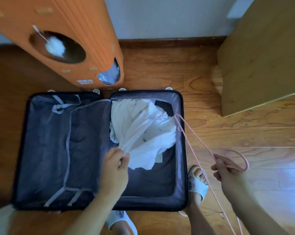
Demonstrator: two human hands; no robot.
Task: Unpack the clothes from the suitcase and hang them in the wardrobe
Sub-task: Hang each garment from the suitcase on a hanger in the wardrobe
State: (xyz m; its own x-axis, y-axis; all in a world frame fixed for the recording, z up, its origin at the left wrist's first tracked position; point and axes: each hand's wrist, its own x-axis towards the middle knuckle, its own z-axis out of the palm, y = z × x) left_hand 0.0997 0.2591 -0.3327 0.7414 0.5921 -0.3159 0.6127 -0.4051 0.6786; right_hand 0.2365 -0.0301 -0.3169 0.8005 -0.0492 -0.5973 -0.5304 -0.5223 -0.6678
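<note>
Both forearms reached down from the bottom edge toward the suitcase (99, 167), which lay open flat on the wood floor (228, 133), its two dark halves side by side. The left hand (115, 167) hung over the middle of the suitcase, near the divide between the halves, its fingers and thumb pinched round a gathered fold of white clothes (143, 129). That white bundle lay crumpled in the upper part of the right half, with a dark patch of something showing behind it at the far corner; I could not tell what it was. The left half held only its lining and pale straps (62, 106).

The right hand (226, 168) was out past the right edge of the suitcase, above the floor, fingers curled round a thin pink hanger (192, 141) just below its hook. One long arm of the hanger slanted up to the suitcase's right rim, beside the clothes; the rest ran down past the wrist and out of sight.

Two feet in white slippers (198, 182) stood at the suitcase's near side, one just off its right rim, the other below its near edge.

Beyond the far edge of the suitcase stood an orange cabinet (67, 22) with a round hole and a white fluffy thing (55, 46) in it. Well off to the suitcase's right, a pale wooden panel (262, 56) rose from the floor.
</note>
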